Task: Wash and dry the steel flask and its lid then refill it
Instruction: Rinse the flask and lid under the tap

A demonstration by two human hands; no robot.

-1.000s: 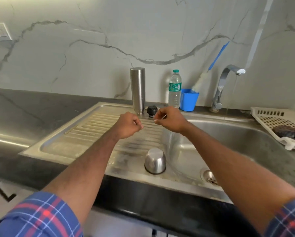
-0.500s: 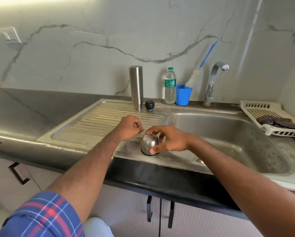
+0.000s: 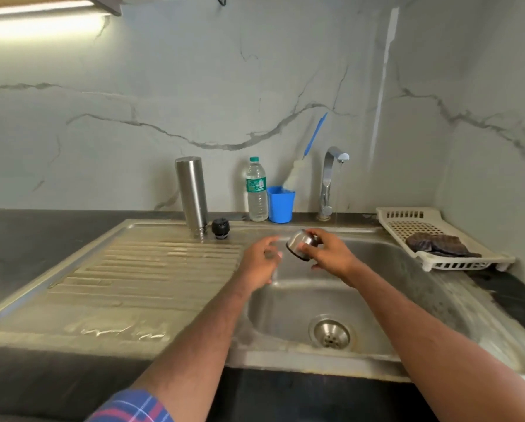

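1. Holding the steel cap (image 3: pixel 300 245) over the sink basin (image 3: pixel 407 287), the right hand (image 3: pixel 328 252) has its fingers and thumb curled round the rim, the cap tilted on its side.
2. The left hand (image 3: pixel 259 263) hovers just beside it, fingers loosely spread and gripping nothing; it looks blurred, so exactly how the fingers lie is hard to call.
3. Over on the draining board (image 3: pixel 139 269), the steel flask (image 3: pixel 191 194) stands inverted on its mouth near the back edge, with the black stopper (image 3: pixel 220 228) just beside it.
4. A thin stream runs from the tap (image 3: pixel 331 178) behind the hands. The cap sits short of it, not under the water.
5. My read: this is the lid's wash. Bring the cap's open side up under the stream, turn it so water sweeps the whole inner wall, and let the free hand rub the rim.
6. Keep the grip on the outside edge. Wet polished steel is slippery, and a drop would send the cap clattering toward the drain (image 3: pixel 331 333).
7. Further back, a plastic water bottle (image 3: pixel 256 190) and a blue cup (image 3: pixel 281 204) holding a bottle brush (image 3: pixel 303 162) stand against the wall, the brush handy for the flask's inside.
8. On the right, a dark cloth (image 3: pixel 437 243) lies in a white plastic rack (image 3: pixel 407 216), likely useful for drying.
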